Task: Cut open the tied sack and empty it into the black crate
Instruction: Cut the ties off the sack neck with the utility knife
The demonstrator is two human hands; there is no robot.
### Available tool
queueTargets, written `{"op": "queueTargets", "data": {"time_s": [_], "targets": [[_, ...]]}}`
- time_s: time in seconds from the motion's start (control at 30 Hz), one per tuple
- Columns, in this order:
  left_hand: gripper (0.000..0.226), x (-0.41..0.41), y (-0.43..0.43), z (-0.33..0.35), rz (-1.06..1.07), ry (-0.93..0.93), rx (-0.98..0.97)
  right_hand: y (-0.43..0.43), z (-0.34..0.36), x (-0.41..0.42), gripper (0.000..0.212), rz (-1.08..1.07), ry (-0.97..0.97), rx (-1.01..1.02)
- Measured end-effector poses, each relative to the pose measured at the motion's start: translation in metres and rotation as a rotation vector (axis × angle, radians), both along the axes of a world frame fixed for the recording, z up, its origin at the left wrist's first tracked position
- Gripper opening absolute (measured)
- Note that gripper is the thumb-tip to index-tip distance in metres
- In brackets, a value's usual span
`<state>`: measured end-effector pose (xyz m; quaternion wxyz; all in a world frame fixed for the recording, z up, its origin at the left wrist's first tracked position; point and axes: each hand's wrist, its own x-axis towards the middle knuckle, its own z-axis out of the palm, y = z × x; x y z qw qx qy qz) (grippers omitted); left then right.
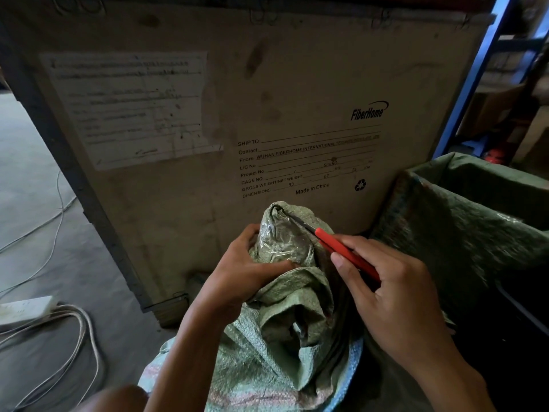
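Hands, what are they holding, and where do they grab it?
Left hand grips the green sack at its taped, bunched neck. Right hand holds the red-handled cutters by the handles.

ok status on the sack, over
Left hand clamps the taped neck of the sack. Right hand holds red-handled cutters, tip at the knot. Sack uncut, nothing in the way.

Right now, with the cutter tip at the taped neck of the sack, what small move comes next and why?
Probably squeeze the red-handled cutter to snip the clear tape: its tip sits at the bunched sack neck, which the left hand steadies just below while the right hand holds the handles.
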<state>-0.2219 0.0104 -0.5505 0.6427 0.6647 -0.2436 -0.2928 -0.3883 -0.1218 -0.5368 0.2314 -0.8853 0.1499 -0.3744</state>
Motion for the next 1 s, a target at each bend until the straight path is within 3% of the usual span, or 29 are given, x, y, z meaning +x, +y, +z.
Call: {"op": "queueTargets", "data": {"time_s": [0.23, 0.53, 0.7, 0.87, 1.0], "targets": [[0.055, 0.0, 0.002, 0.001, 0.007, -0.008, 0.004, 0.001, 0.002, -0.001, 0.033, -0.006, 0.014, -0.005], [0.062, 0.0, 0.001, 0.002, 0.076, 0.057, -0.035, 0.004, 0.0, 0.0, 0.037, -0.072, 0.124, -0.019], [0.057, 0.003, 0.005, 0.001, 0.139, 0.082, -0.038, 0.003, 0.003, -0.003, 0.042, -0.028, 0.212, 0.07], [0.059, 0.003, 0.007, 0.0, 0.181, 0.054, -0.017, 0.0, 0.005, -0.009, 0.032, 0.006, 0.426, 0.163], [0.059, 0.002, 0.008, 0.004, 0.127, 0.058, -0.022, -0.01, 0.017, -0.021, 0.013, 0.016, 0.39, 0.266]]}}
